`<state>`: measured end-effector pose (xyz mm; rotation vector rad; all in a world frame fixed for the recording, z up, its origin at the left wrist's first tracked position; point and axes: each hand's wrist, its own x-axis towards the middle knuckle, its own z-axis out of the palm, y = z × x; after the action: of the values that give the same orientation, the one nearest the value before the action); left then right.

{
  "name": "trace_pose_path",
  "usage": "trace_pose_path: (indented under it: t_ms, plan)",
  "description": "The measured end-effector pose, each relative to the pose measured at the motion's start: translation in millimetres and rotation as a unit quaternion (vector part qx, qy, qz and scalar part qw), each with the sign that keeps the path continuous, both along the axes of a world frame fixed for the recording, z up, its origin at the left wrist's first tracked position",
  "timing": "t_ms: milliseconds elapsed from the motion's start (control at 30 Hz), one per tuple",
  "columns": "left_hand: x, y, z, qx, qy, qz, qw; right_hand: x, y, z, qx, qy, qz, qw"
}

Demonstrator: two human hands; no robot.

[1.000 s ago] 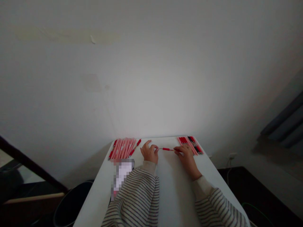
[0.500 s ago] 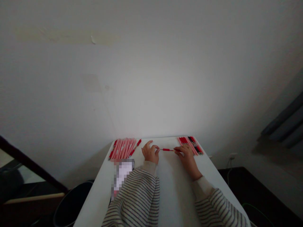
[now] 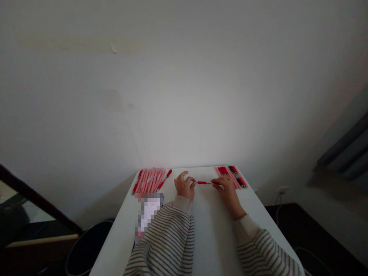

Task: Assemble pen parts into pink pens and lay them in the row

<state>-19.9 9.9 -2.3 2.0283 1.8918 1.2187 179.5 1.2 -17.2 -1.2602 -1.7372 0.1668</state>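
Above the far part of the white table, a slim pen (image 3: 202, 183) with red sections is stretched level between my two hands. My left hand (image 3: 184, 188) pinches its left end between thumb and forefinger, the other fingers raised. At the other end, my right hand (image 3: 225, 188) has thumb and fingertips closed on the pen, hiding part of it. Left of my left hand lies a bundle of pink pens (image 3: 149, 181), with a red pen (image 3: 164, 180) set at a slant beside it. Past my right hand are red and black pens (image 3: 237, 177), partly covered by it.
A pixelated flat object (image 3: 149, 214) lies on the white table (image 3: 212, 230) by my left sleeve. A plain wall (image 3: 184, 96) rises right behind the table. A dark bin (image 3: 89, 249) stands on the floor at the left, and a wall socket (image 3: 283, 189) is at the right.
My left hand has shifted slightly right along the pen, closer to its red section. My right hand stays nearly where it was.
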Motion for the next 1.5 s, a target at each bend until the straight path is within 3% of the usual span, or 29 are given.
trace_pose_path:
  t_ms: [700, 1000, 1500]
  plan:
    - [-3, 2, -2.2, -0.018, 0.015, 0.013, 1.000, 0, 2, -2.1, -0.002, 0.014, -0.013, 1.000]
    - [-15, 10, -9.9, 0.022, 0.042, 0.078, 0.996, 1, 2, -1.6, 0.007, 0.020, -0.020, 1.000]
    - [-20, 13, -15.8, -0.034, 0.094, 0.111, 0.989, 1, 2, -3.6, -0.001, 0.001, -0.019, 1.000]
